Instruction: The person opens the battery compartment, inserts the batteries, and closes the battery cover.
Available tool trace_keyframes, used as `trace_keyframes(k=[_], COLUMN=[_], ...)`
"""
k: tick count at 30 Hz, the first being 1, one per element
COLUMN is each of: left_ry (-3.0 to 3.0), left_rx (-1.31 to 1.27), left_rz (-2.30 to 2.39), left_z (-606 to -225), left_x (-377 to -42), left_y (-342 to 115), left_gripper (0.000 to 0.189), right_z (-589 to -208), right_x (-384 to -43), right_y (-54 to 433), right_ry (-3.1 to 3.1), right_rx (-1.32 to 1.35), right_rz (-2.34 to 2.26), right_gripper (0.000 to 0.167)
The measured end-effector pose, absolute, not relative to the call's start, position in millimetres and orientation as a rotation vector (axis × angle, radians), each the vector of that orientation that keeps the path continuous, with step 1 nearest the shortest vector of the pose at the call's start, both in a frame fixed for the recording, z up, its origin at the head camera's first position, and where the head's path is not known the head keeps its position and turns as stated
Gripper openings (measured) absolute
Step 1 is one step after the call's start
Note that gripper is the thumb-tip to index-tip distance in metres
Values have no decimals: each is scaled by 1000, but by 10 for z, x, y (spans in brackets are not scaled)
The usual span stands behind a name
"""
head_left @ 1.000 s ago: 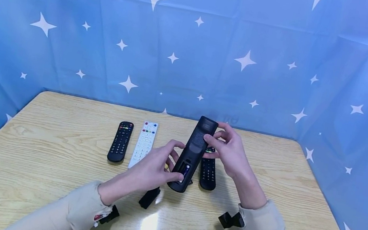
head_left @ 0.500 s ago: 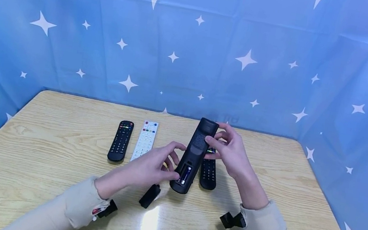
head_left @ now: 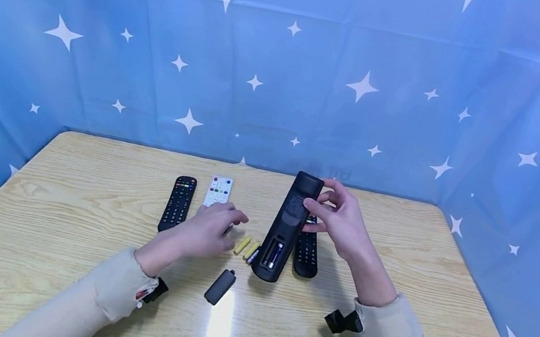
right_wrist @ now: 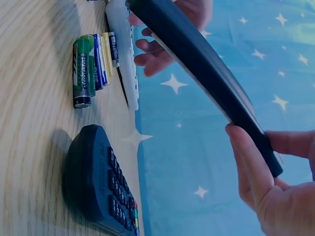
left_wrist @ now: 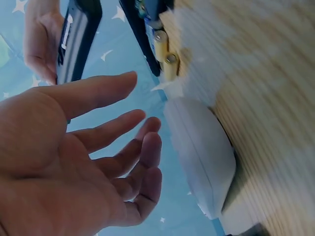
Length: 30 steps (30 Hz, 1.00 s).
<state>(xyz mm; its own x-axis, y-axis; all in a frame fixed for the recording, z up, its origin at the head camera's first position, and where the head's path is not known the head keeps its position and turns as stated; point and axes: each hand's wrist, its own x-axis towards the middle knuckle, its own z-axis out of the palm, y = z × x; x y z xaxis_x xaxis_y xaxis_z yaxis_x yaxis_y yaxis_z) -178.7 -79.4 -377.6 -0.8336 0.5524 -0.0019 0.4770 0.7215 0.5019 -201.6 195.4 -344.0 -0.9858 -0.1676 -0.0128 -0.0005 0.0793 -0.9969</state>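
Observation:
My right hand (head_left: 342, 222) pinches the upper end of a black remote control (head_left: 288, 220) between thumb and fingers. The remote's back faces up, tilted above the table, and a blue battery (head_left: 274, 253) shows in its uncovered compartment. My left hand (head_left: 201, 232) hovers over the lower part of a white remote control (head_left: 219, 190), which it partly hides. In the left wrist view its fingers (left_wrist: 147, 152) are loosely bent with nothing in them. Yellow batteries (head_left: 242, 245) lie just right of that hand. In the right wrist view, green batteries (right_wrist: 81, 73) are lined up beside blue and yellow ones.
A black battery cover (head_left: 219, 287) lies on the wooden table (head_left: 70, 254) in front of the batteries. One black remote (head_left: 178, 203) is at the left, another (head_left: 307, 253) under the right hand. A blue star-patterned curtain (head_left: 284, 87) stands behind the table.
My left hand has let go of the held remote's lower end and moved left, over the white remote. The yellow batteries are uncovered to view. My right hand keeps its hold, nearly still.

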Motion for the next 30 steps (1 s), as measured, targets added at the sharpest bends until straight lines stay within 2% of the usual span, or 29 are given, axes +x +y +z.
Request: trace_keyframes(k=[11,19,30], left_ry=[2828,2902,2888], left_rx=[733,738,795], left_rz=[496,382,503], left_z=[-3840,-3875,-3876], left_x=[-1880,-1931,-1913], left_y=[-766,-721,-704], left_gripper=[52,37,31], right_z=[-3445,-3447,-3438], right_x=[-2011,-2007,-2000], right_y=[1944,1938,1933], right_ry=[2222,2214,2221], right_rx=[-182,-198,-206], right_rz=[-2026,-2024,-2027], right_gripper=[60,59,56])
